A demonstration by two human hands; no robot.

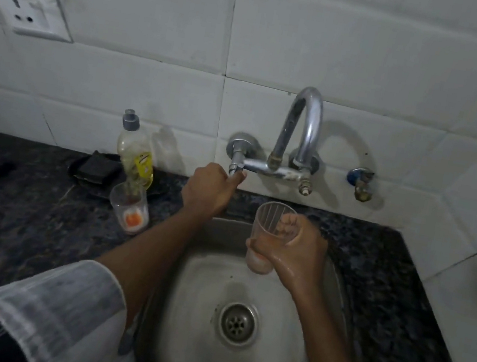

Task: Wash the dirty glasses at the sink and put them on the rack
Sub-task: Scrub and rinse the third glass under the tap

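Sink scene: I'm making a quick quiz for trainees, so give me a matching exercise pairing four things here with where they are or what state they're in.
Things:
1. left hand
2. right hand
3. second glass
4. soap bottle

Places or states:
A. standing on the counter, orange residue at its bottom
B. gripping a glass over the sink
C. on the tap handle
D. upright by the tiled wall, behind the counter glass

Pairs: 1-C, 2-B, 3-A, 4-D

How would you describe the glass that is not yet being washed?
Left of the sink, on the dark counter, a soap bottle stands. The glass stands just before it, untouched, with orange dregs at its bottom.
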